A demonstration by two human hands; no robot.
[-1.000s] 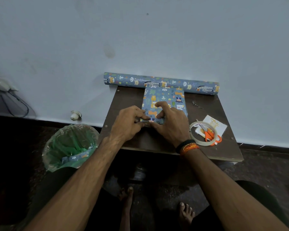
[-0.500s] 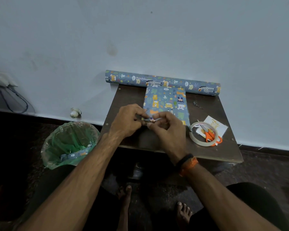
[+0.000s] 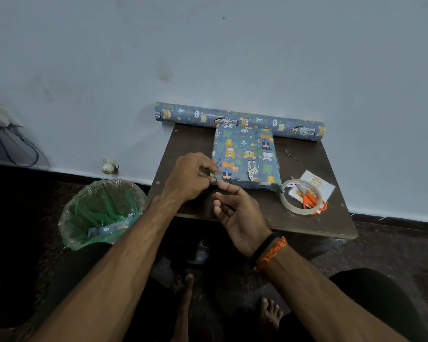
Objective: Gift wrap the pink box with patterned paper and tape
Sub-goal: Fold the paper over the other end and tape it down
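Note:
The box (image 3: pixel 245 154) lies flat on the small dark table (image 3: pixel 183 149), fully covered in blue animal-print paper; no pink shows. My left hand (image 3: pixel 188 178) pinches the paper at the box's near left corner. My right hand (image 3: pixel 240 215) sits just in front of the near edge, palm turned up, fingers loosely curled and holding nothing, with its index fingertip close to that same corner. A roll of clear tape (image 3: pixel 286 203) lies at the box's near right corner. The roll of patterned paper (image 3: pixel 240 120) rests along the table's far edge against the wall.
Orange-handled scissors (image 3: pixel 309 199) lie inside the tape ring, on a white card (image 3: pixel 319 183). A green-lined bin (image 3: pixel 101 213) with a paper offcut stands on the floor to the left of the table. My bare feet (image 3: pixel 269 314) are under the table's front edge.
My right hand has come off the box's near edge and turned palm up, fingers apart. My left hand has stayed at the near left corner. The view has shifted slightly.

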